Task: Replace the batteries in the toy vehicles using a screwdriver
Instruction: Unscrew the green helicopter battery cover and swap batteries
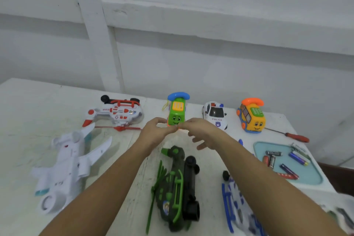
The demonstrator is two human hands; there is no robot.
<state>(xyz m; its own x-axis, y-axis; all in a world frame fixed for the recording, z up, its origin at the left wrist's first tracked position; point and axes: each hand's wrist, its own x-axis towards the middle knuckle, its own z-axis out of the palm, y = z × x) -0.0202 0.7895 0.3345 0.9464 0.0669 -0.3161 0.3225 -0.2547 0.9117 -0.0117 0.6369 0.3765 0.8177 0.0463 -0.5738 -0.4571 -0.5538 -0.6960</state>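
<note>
Left hand (153, 133) and right hand (203, 132) pinch a tiny piece (177, 127), too small to identify, near the green helicopter (178, 188) lying on the tabletop (28, 113); loosened fingers could drop it among the toys

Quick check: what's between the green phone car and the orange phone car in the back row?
The white police car stands between the green phone car and the orange phone car, apart from both, in the head view.

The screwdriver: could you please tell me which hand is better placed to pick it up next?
Probably right. The screwdriver lies far right, past the tray, on the right hand side; the left hand would have to cross over.
</note>
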